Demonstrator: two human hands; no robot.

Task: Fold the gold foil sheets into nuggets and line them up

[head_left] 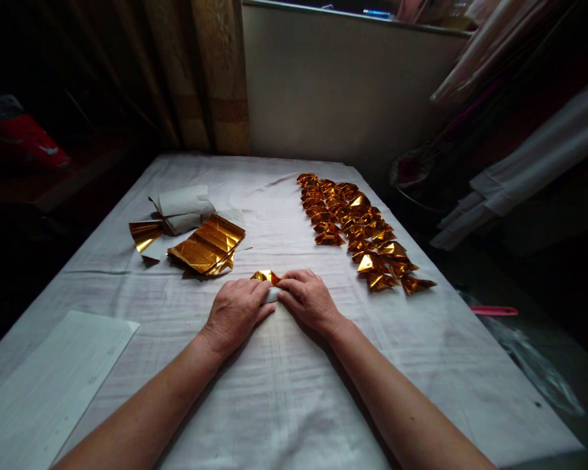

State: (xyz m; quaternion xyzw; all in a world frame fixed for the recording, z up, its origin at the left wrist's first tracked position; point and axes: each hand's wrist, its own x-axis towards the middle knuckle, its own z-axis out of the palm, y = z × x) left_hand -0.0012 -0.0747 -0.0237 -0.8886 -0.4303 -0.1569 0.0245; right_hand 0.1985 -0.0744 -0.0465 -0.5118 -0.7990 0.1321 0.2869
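Observation:
At the middle of the table, my left hand [238, 308] and my right hand [310, 297] meet around one piece of gold foil paper [265, 277]. Its shiny gold side shows above the fingers, and a pale patch of it shows between the hands. Both hands have their fingers bent and pressed onto the paper; the hands hide much of its shape. Beyond my left hand lies a stack of gold foil sheets [208, 247]. Off to the right, several folded gold paper ingots [355, 222] are lined up in slanting rows.
A pale wrapped bundle [183, 205] and a curled gold sheet [146, 235] lie at the far left. A white board or sheet [59, 385] rests near the left edge. White cloth [294, 405] covers the table. Hanging clothes [534, 156] and a pink handle [494, 311] are beyond the right edge.

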